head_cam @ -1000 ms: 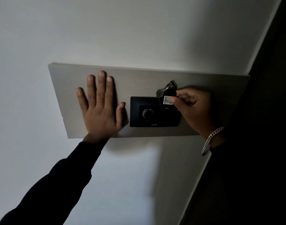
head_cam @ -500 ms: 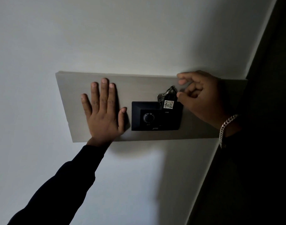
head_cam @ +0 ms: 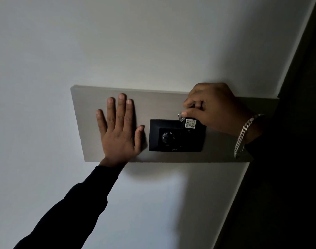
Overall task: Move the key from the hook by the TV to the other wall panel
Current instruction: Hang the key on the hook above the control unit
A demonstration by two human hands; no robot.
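A grey wall panel (head_cam: 162,101) is mounted on the white wall, with a black switch plate (head_cam: 177,135) and its round dial (head_cam: 168,137) near the middle. The key (head_cam: 181,118), with a dark fob and a white tag reading 402 (head_cam: 190,124), hangs over the plate's top right corner. My right hand (head_cam: 212,108) pinches the top of the key bunch with thumb and fingers. Whatever the key hangs from is hidden by those fingers. My left hand (head_cam: 120,130) lies flat on the panel, fingers spread, just left of the switch plate.
A dark vertical surface (head_cam: 288,141) fills the right side, meeting the wall at a slanted edge. A silver chain bracelet (head_cam: 243,135) is on my right wrist. Bare white wall surrounds the panel.
My right hand let go of the tag, lifted above the key, then came down and closed on the top of the key bunch. My left hand stayed flat on the panel.
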